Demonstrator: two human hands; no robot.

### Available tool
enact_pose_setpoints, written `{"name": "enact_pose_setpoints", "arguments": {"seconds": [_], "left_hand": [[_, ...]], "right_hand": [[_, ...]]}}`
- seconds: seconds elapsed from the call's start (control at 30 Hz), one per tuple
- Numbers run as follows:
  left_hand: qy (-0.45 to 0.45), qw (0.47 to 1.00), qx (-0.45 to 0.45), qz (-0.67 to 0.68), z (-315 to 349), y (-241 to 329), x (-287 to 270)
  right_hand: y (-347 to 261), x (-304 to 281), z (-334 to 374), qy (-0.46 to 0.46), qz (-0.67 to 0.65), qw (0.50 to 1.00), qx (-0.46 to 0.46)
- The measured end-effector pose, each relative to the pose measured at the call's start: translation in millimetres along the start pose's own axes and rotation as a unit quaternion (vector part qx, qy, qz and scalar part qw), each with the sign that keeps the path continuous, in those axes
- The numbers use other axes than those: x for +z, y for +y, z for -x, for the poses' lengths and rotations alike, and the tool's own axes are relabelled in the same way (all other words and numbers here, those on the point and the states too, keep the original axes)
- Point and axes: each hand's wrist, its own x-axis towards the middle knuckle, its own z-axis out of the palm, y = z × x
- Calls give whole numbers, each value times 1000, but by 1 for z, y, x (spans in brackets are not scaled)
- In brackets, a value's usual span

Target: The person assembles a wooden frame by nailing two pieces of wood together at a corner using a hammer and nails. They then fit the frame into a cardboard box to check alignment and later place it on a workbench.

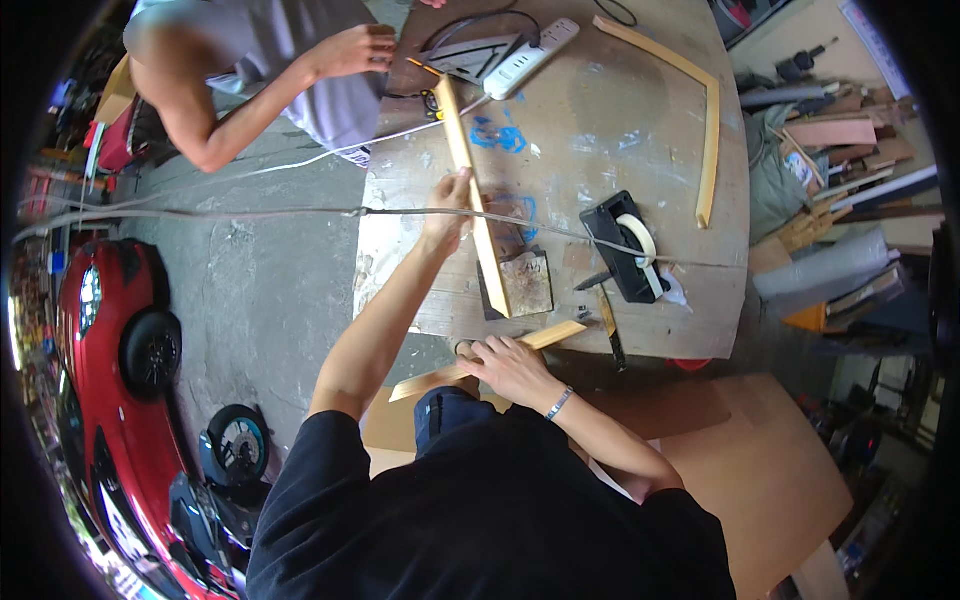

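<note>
My left hand (449,208) is closed round a long pale wooden strip (487,248), which runs lengthwise over the worktable (400,260). The strip's near end lies over a dark-edged square board (530,280). Close to my body, my right hand (512,367) grips a shorter wooden strip (553,336), held slantwise by the table's front edge. To the right of that strip, a hammer (607,315) lies with its handle toward me. Beyond the hammer sits a black tape dispenser (625,250) with a cream roll of tape.
Two strips joined at an angle (711,130) lie along the table's right side. A white power strip (530,60) is at the far end, near a co-worker's hand (355,50). A cable (300,212) crosses the view. Cardboard (750,470) lies at lower right; a red car (110,400) stands left.
</note>
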Motion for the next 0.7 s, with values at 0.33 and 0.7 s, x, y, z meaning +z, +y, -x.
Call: {"name": "enact_pose_setpoints", "arguments": {"seconds": [0.33, 0.7], "left_hand": [[-11, 966, 9, -257, -64, -53, 72], [-7, 892, 134, -431, -99, -61, 47]], "right_hand": [[15, 56, -52, 139, 43, 989, 41], [40, 71, -86, 98, 29, 992, 76]]}}
